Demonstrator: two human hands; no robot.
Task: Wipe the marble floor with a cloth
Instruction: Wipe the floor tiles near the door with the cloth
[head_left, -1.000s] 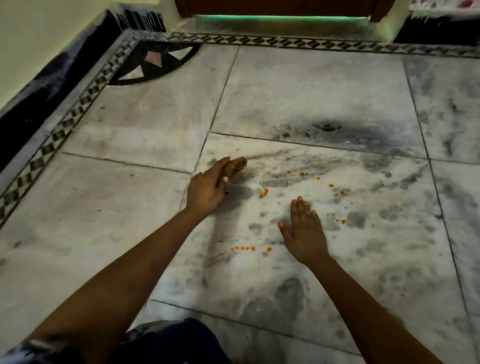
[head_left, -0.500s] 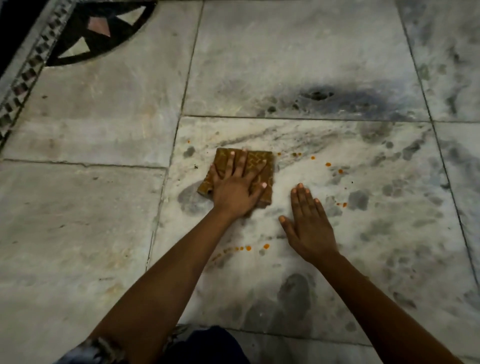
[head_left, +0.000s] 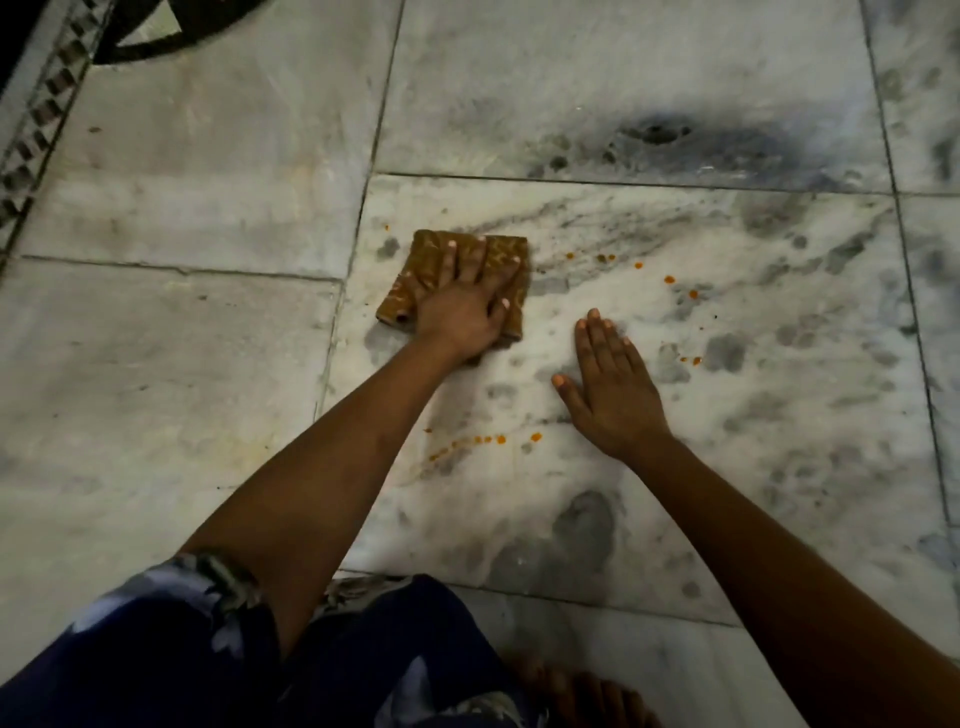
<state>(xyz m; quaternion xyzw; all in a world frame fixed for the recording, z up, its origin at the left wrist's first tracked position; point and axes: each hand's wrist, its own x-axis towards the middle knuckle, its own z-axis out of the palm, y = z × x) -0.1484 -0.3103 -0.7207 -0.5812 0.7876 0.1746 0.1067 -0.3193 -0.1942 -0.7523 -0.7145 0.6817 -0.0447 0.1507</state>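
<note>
Glossy veined marble floor (head_left: 649, 78); patterned woven cloth (head_left: 405, 291).

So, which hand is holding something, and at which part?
Neither grips anything. The left hand presses flat on the middle of the folded brown cloth; the right hand rests on the marble floor.

Left hand (head_left: 462, 306) on cloth (head_left: 498, 249), right hand (head_left: 613, 384) beside on floor (head_left: 182, 338).

Single head cam, steep down-fwd, close over marble floor (head_left: 208, 218).
</note>
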